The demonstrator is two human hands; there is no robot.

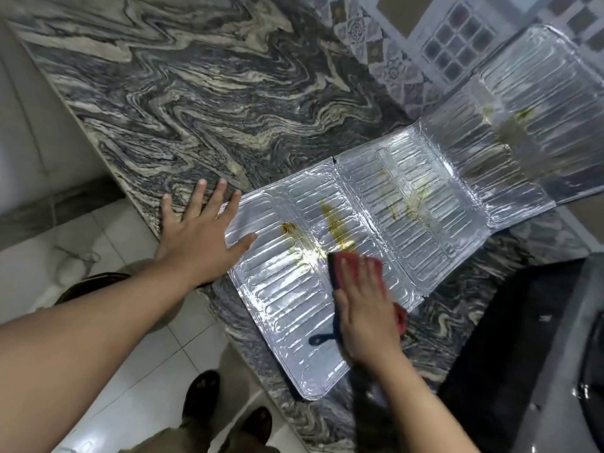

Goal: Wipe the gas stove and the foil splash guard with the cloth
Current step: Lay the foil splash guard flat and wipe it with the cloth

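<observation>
The shiny foil splash guard [376,230] is lying flat on the swirly grey stone surface [196,93]. Its far end is leaning up against the tiled wall [425,44]. Yellow and brown stains [333,223] are showing on the foil. The right hand [366,308] is pressing a red cloth [343,269] down on the foil with flat fingers, just beside the stains. The left hand [202,233] is spread wide open, holding nothing, with its thumb on the foil edge. The dark gas stove [539,338] is sitting at the right. No writing can be read.
</observation>
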